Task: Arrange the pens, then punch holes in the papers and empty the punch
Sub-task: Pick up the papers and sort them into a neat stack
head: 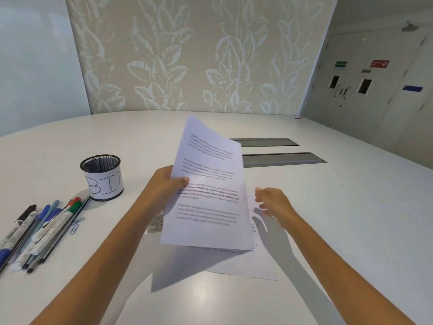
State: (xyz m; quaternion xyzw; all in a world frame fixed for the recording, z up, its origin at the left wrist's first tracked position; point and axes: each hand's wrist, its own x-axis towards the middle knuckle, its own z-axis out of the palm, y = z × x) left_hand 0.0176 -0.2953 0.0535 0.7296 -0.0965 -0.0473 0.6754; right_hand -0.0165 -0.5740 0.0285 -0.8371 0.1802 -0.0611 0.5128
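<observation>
Gripping a printed sheet [208,184], left hand [167,184]; right hand [273,200] loosely spread; cup [102,177] labelled "BIN".

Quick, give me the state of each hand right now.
Left hand: closed on the white printed paper sheet, held up off the white table.
Right hand: open, holding nothing, above the paper lying flat on the table.

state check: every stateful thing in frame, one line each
printed sheet: lifted off the table, pinched at its left edge
left hand: shut on the sheet
right hand: open, empty, blurred
mesh cup labelled BIN: upright, looks empty
pens and markers: lying bunched on the table
paper under the sheet: flat on the table
</observation>
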